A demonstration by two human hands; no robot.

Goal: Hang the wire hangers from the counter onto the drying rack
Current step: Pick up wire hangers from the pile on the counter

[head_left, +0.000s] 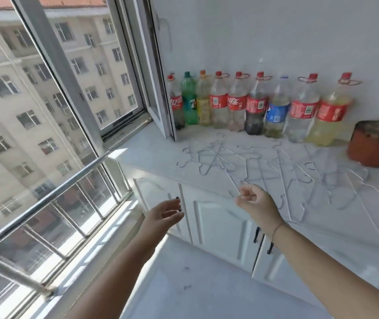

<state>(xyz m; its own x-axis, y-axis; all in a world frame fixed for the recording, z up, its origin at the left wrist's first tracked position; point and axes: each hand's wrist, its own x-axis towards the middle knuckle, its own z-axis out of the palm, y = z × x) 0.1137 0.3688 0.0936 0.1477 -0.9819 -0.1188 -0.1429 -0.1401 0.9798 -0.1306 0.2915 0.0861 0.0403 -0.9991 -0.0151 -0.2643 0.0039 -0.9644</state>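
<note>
Left hand: my fingers spread, empty.
Right hand: I pinch one wire hanger.
Progress: other hangers lie on counter; none seen hung.

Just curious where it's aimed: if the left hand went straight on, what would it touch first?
The left hand would probably meet the cabinet door below the counter, short of the hangers; depth is unclear.
</note>
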